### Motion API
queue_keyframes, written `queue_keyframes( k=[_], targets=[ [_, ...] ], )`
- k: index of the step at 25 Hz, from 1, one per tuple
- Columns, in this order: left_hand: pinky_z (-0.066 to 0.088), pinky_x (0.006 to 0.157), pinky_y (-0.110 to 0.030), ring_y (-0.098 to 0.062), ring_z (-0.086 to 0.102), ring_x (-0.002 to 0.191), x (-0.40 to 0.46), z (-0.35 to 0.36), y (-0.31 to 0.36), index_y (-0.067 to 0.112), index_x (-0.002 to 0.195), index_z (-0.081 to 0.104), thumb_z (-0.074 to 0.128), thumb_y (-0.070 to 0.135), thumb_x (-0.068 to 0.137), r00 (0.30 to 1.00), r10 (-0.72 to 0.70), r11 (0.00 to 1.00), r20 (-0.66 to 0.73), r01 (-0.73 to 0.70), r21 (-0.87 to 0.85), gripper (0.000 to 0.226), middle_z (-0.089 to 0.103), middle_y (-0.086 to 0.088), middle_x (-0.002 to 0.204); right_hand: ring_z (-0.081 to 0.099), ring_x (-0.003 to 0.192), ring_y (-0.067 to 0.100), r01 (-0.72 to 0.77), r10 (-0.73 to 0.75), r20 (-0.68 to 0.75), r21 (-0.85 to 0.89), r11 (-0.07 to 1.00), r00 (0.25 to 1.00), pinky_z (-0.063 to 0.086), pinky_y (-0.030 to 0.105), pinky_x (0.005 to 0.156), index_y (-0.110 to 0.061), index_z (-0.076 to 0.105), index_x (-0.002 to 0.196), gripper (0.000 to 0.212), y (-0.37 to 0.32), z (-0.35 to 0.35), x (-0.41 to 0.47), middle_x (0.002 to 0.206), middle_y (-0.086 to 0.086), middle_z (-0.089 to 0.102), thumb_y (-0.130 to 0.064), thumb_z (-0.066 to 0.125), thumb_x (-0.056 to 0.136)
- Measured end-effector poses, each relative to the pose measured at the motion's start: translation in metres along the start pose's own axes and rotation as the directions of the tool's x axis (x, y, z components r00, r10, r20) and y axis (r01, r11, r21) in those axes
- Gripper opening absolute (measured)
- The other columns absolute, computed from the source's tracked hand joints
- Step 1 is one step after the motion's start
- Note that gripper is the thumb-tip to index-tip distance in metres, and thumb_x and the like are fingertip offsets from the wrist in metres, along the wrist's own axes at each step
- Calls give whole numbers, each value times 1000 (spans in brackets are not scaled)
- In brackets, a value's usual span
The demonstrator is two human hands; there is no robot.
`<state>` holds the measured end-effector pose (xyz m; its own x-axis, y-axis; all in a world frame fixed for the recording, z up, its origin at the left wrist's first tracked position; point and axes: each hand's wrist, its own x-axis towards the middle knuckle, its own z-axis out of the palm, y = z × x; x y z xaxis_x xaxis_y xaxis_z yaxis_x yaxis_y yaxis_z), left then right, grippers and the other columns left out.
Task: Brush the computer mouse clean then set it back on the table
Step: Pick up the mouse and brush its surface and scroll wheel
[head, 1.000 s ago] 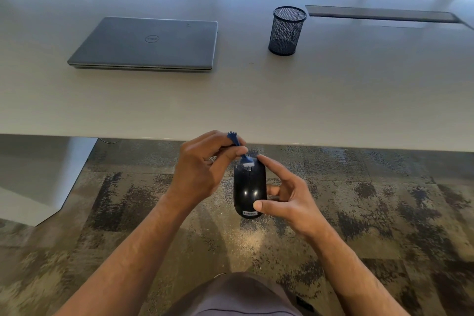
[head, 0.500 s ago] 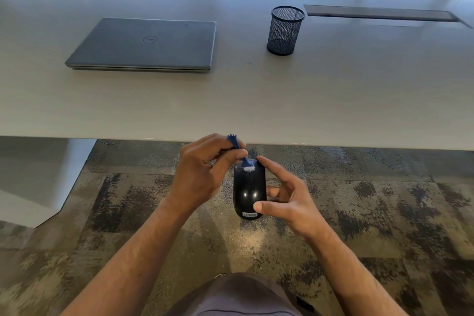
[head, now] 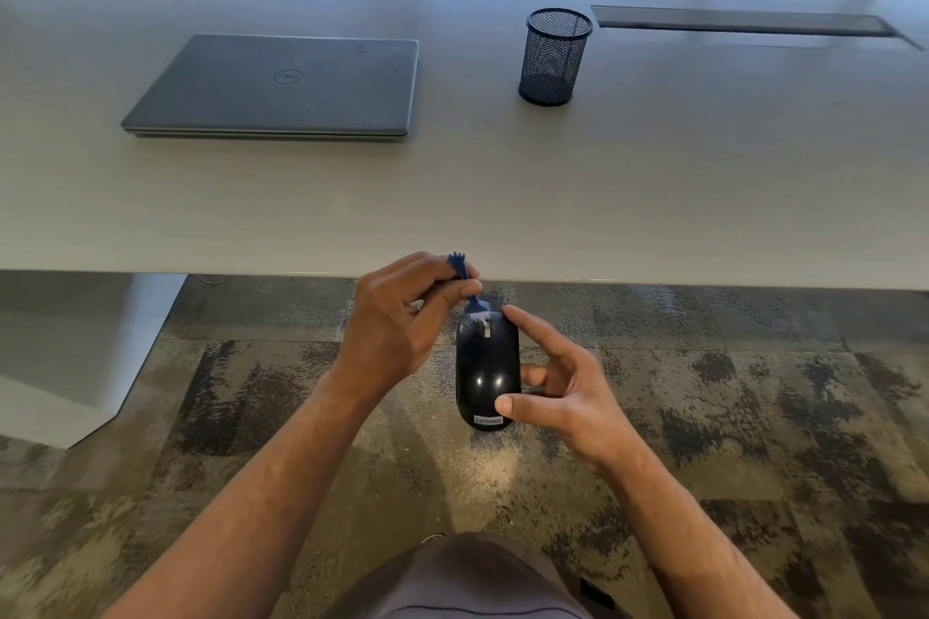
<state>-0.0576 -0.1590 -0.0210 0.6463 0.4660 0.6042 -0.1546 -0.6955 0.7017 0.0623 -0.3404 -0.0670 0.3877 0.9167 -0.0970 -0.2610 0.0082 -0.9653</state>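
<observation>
A glossy black computer mouse (head: 486, 369) with a Lenovo label is held in the air below the table's near edge, above the carpet. My right hand (head: 558, 385) grips it from the right, thumb near the label and index finger at its front. My left hand (head: 402, 324) pinches a small blue brush (head: 467, 284) whose white bristles rest on the mouse's front end by the scroll wheel.
The pale table (head: 653, 196) spreads ahead, its near edge just above my hands. A closed grey laptop (head: 286, 86) lies at the left and a black mesh pen cup (head: 555, 55) stands right of it. A dark cable slot (head: 744, 21) runs at the far right.
The brush tip has shifted slightly over the mouse's front end. Both hands and the mouse stay in about the same place.
</observation>
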Motion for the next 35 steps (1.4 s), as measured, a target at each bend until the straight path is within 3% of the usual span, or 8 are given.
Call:
queue_keyframes(
  k=[7,12,18,23,27,31,35],
  targets=[
    [59,73,-24,-6,72,83,1,-2,11,20,104,69,66,21,92,1000,-23,996,18,24,-91,13,68,17,96,72,108,41,0,0,-2,-12,1000,1000,59,59,89,-26,50,146,90,1,-1,1,155,10,46,-9,86,65],
    [60,72,-25,-5,70,82,-3,-3,7,16,102,71,67,24,91,998,-30,999,48,31,-23,14,67,15,93,72,106,42,-7,6,-5,-4,1000,1000,58,60,90,-27,50,146,91,3,-3,2,154,14,48,-9,87,65],
    [54,72,-11,5,69,83,-4,-14,10,22,101,69,73,14,87,997,-70,997,-32,71,32,16,65,23,93,72,108,43,-15,15,-10,-4,1000,1000,56,63,91,-30,51,146,91,4,-6,1,152,15,50,-9,87,65],
    [54,76,-15,3,67,86,-3,-5,19,13,101,72,71,18,88,998,22,1000,59,-22,2,14,67,17,94,72,108,43,-4,4,0,-9,1000,1000,57,63,91,-31,52,144,89,2,-4,3,153,18,48,-10,88,65],
    [58,75,-21,-1,68,84,-3,-12,13,11,99,72,68,18,88,999,-28,999,18,27,47,13,67,13,91,72,106,43,3,-3,-9,-5,1000,1000,57,63,90,-33,55,142,87,0,-5,1,150,20,50,-9,88,64],
    [56,76,-17,2,68,85,-1,-10,20,15,100,72,72,20,88,1000,-8,1000,28,8,5,13,67,18,94,73,105,42,4,-4,-3,-20,1000,1000,58,60,89,-30,52,144,89,-1,-4,0,151,18,49,-10,87,65],
    [55,78,-19,-3,68,87,-2,-3,20,10,101,72,72,15,87,994,49,999,100,-50,7,15,69,9,94,72,107,43,9,-9,3,-23,1000,1000,57,62,90,-26,50,145,89,-2,-1,0,153,17,47,-9,86,65]
  ],
)
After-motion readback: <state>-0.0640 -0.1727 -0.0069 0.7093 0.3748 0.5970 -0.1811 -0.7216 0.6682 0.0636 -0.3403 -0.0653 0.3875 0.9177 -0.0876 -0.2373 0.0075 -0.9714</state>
